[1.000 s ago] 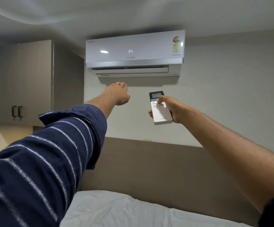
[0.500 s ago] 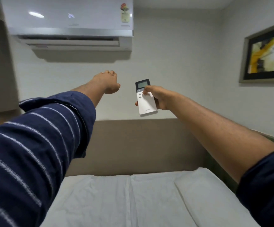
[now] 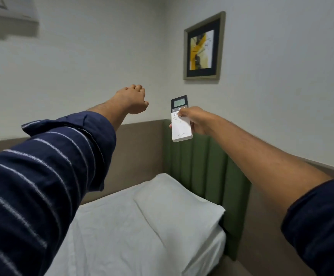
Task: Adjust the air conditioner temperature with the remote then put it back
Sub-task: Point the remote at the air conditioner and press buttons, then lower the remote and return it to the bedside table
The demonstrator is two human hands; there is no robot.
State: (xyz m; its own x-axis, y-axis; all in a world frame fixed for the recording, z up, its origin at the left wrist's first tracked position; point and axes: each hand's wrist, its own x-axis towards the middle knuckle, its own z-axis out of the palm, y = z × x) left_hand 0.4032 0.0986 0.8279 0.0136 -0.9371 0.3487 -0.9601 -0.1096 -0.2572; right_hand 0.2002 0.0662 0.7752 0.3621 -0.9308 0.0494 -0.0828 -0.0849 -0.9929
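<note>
**Remote held up in a bedroom corner**

Pale walls meet in a corner, and a bed (image 3: pixel 112 232) with a white sheet sits below them. Both arms reach out in front of the person.

The right hand (image 3: pixel 197 120) holds the remote (image 3: pixel 180 124). The fingers wrap around its right side and back, and the thumb lies on the front, on the buttons just under the small screen. The remote is white with a dark top part. It stands almost upright in the air, screen end up, with its lower end sticking out below the hand. It is over the far end of the bed, in front of the green padded headboard (image 3: pixel 208 172).

The left hand (image 3: pixel 133 99) is up beside it, a little higher and to the left, not touching the remote. It holds nothing. Its fingers are curled in loosely, and the back of the hand faces the camera. A dark blue sleeve with thin white stripes (image 3: pixel 42 176) covers that arm up to near the wrist.

A white pillow (image 3: pixel 174 204) lies on the bed next to the headboard. A framed picture (image 3: pixel 204 46) with yellow in it hangs on the wall above the remote. The air conditioner (image 3: pixel 8 8) shows only as a blurry bit in the top left corner, far from the remote. Nothing stands between the two hands.
</note>
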